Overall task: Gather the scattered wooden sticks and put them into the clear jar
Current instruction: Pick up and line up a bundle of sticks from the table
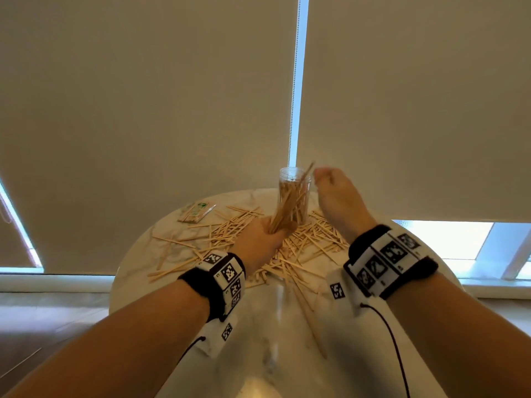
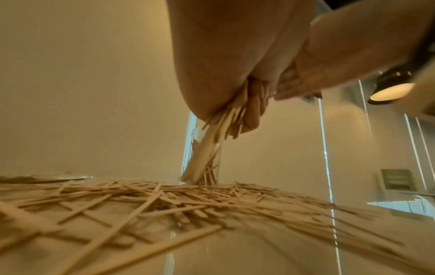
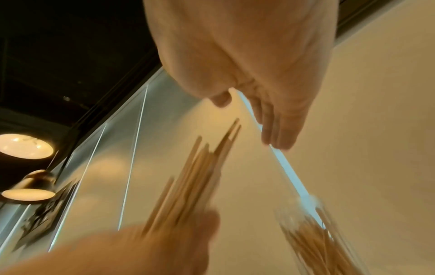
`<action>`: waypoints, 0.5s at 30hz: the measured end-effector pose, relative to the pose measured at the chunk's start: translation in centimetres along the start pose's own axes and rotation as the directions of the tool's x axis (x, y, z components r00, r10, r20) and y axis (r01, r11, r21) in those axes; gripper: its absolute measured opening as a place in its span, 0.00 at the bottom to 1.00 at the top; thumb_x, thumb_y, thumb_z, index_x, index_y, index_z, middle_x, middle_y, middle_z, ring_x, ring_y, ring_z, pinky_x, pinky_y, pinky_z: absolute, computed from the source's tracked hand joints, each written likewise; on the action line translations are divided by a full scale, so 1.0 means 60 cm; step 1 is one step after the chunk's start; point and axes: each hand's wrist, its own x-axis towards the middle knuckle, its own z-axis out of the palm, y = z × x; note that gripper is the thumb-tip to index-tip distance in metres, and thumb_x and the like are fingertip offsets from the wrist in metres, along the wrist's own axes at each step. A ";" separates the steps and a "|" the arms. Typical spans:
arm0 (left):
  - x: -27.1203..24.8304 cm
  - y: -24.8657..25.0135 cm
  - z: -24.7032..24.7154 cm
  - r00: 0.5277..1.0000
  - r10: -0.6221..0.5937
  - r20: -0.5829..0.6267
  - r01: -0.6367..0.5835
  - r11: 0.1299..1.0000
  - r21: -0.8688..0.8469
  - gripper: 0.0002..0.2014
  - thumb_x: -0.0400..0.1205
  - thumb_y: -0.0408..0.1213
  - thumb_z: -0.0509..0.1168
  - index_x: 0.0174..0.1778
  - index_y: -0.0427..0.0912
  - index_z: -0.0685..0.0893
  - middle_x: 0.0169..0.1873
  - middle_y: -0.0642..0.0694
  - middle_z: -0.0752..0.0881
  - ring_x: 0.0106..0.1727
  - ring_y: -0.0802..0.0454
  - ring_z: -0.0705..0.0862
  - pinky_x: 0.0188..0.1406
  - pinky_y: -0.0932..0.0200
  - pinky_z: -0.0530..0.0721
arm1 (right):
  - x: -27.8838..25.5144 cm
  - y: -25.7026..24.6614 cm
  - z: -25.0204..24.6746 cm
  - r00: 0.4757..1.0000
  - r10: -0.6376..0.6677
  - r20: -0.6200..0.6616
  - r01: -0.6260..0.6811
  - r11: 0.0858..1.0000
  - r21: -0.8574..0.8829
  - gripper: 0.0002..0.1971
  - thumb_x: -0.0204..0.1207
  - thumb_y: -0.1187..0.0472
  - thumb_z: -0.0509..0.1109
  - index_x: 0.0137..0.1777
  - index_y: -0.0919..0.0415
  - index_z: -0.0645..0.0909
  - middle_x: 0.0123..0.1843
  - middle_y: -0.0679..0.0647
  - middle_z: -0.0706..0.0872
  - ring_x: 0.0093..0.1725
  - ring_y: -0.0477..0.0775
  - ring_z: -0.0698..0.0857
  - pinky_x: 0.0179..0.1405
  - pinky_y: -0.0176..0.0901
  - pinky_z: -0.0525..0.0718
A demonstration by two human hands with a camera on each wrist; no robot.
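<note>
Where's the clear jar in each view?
Head: clear jar at centre, far side of the table, between both hands.
Left wrist: centre, behind the held bundle of sticks, mostly hidden.
Right wrist: bottom right corner, blurred.
Shared landmark: the bright gap between the blinds behind the jar.

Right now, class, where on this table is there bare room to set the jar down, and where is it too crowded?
Bare marble shows on the near table between the two forearms, crossed by a single stick, and along the left rim beyond the sticks. It is crowded from the packet across to the jar, under the left hand and right hand.
</note>
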 end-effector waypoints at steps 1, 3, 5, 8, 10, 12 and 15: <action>-0.005 -0.002 0.003 1.000 0.011 0.026 -0.013 0.997 0.073 0.17 0.81 0.58 0.68 0.37 0.49 0.80 0.23 0.55 0.77 0.23 0.55 0.73 0.27 0.58 0.75 | 0.012 -0.007 -0.009 0.994 -0.025 -0.104 0.029 0.999 0.039 0.25 0.89 0.42 0.51 0.77 0.56 0.73 0.72 0.52 0.81 0.67 0.51 0.79 0.65 0.46 0.76; -0.010 -0.003 0.013 0.997 0.041 0.071 -0.053 0.982 0.181 0.17 0.81 0.59 0.68 0.35 0.50 0.79 0.24 0.54 0.77 0.24 0.56 0.73 0.30 0.58 0.74 | 0.026 -0.016 -0.018 0.992 -0.056 -0.114 0.054 0.998 -0.020 0.26 0.90 0.43 0.49 0.76 0.56 0.75 0.74 0.52 0.80 0.72 0.52 0.77 0.68 0.46 0.71; -0.011 0.000 0.026 0.991 0.086 0.101 -0.107 0.968 0.226 0.17 0.81 0.58 0.68 0.35 0.51 0.78 0.25 0.54 0.77 0.25 0.57 0.73 0.31 0.58 0.72 | 0.025 -0.011 -0.009 0.988 -0.030 0.151 0.060 0.978 -0.199 0.28 0.90 0.43 0.47 0.66 0.60 0.83 0.65 0.55 0.86 0.66 0.56 0.82 0.67 0.50 0.75; -0.009 0.003 0.038 0.985 0.109 0.134 -0.144 0.950 0.278 0.12 0.82 0.56 0.68 0.35 0.59 0.77 0.25 0.57 0.78 0.23 0.64 0.74 0.29 0.61 0.71 | 0.009 0.010 0.016 0.893 0.089 0.442 0.082 0.932 -0.353 0.29 0.90 0.44 0.49 0.51 0.59 0.89 0.53 0.53 0.90 0.56 0.54 0.86 0.61 0.51 0.78; -0.009 -0.002 0.038 0.984 0.105 0.145 -0.145 0.944 0.298 0.11 0.82 0.55 0.68 0.36 0.59 0.78 0.25 0.57 0.78 0.23 0.64 0.74 0.28 0.61 0.70 | 0.004 0.023 0.020 0.901 0.076 0.427 0.060 0.953 -0.296 0.27 0.89 0.44 0.51 0.50 0.57 0.90 0.51 0.51 0.90 0.54 0.51 0.86 0.59 0.49 0.78; -0.008 -0.008 0.036 0.983 0.109 0.150 -0.152 0.935 0.320 0.14 0.82 0.55 0.67 0.35 0.54 0.77 0.25 0.54 0.77 0.24 0.58 0.73 0.28 0.58 0.70 | 0.001 0.031 0.018 0.942 0.021 0.335 0.049 0.979 -0.200 0.25 0.89 0.45 0.53 0.52 0.57 0.89 0.50 0.50 0.90 0.52 0.50 0.86 0.59 0.50 0.81; -0.007 0.001 0.037 0.980 0.115 0.161 -0.160 0.939 0.305 0.12 0.83 0.53 0.67 0.38 0.52 0.78 0.27 0.53 0.77 0.26 0.56 0.74 0.30 0.57 0.72 | -0.001 0.031 0.019 0.960 0.004 0.279 0.064 0.969 -0.237 0.25 0.89 0.45 0.52 0.54 0.59 0.87 0.49 0.54 0.88 0.51 0.54 0.86 0.53 0.49 0.80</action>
